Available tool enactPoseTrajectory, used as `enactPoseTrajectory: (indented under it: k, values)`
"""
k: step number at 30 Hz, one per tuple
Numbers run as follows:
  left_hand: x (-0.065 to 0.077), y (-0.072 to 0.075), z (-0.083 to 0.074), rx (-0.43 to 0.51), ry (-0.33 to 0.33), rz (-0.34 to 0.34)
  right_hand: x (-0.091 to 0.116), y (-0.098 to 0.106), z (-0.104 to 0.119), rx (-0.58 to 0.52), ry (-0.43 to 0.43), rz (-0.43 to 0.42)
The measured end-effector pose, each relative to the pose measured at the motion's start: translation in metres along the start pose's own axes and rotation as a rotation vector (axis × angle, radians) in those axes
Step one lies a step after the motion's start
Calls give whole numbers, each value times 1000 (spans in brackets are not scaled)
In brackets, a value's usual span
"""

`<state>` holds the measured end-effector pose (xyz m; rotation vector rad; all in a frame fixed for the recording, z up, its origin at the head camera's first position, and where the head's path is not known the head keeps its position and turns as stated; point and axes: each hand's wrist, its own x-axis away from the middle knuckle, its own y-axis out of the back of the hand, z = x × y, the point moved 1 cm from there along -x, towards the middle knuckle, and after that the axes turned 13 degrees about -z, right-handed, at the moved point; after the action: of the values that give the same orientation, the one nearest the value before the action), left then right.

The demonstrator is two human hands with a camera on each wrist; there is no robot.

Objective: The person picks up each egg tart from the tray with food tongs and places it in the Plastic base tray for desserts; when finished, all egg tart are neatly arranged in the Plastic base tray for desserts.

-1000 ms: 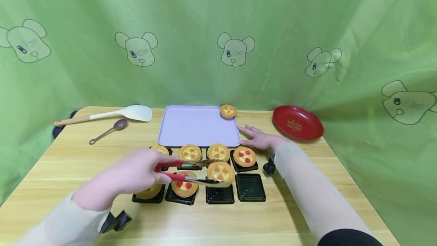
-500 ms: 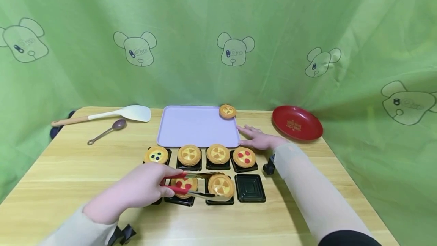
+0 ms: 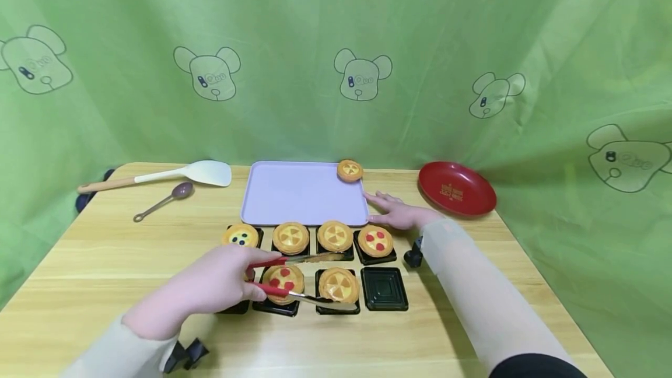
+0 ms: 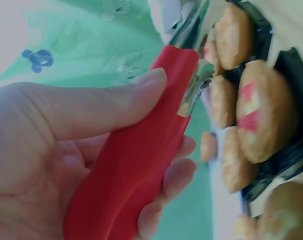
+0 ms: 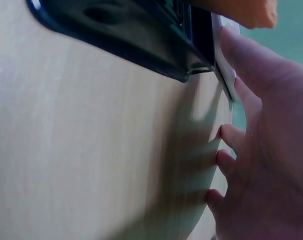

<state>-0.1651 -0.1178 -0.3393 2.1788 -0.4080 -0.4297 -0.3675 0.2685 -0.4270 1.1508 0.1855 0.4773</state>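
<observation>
My left hand (image 3: 215,282) holds tongs (image 4: 141,145) by their red handles. Their metal arms are spread to either side of an egg tart (image 3: 338,286) with a wedge-patterned top, which sits in a black square tray in the front row. Left of it, a tart with red spots (image 3: 283,283) lies partly beneath the tongs. My right hand (image 3: 396,214) touches the right edge of the lavender tray (image 3: 299,194) with fingers extended. At that tray's far right corner rests another wedge-patterned tart (image 3: 350,171). My left hand covers most of the leftmost front black tray.
Several tarts in black trays form a row behind, including a blue-spotted tart (image 3: 241,237) and a red-spotted tart (image 3: 375,242). Another black tray (image 3: 385,289) is at front right. A white spatula (image 3: 210,172) and brown spoon (image 3: 182,191) lie left, a red plate (image 3: 458,188) right.
The wedge-patterned tart has come down from between the tongs into the front-row black tray. The tongs have spread apart from it. My right hand has stayed at the lavender tray.
</observation>
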Motion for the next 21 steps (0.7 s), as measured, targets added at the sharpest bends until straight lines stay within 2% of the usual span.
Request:
enactPoseTrajectory:
  k: [4,8,11,14,18,21]
  values:
    - [-8,14,2,78,-5,-24,1,1,0,-11,2,-3]
    - [-27,27,12,84,7,-84,0,1,-4,-23,8,-9]
    - [-51,33,24,40,23,-143,0,0,-5,-33,10,-6]
    - [-80,34,37,6,81,-177,1,0,-4,-37,5,-3]
    - [-120,29,47,-33,170,-180,1,1,-3,-34,-5,3]
    - [-145,20,50,-37,217,-172,-1,0,-6,-37,-3,3]
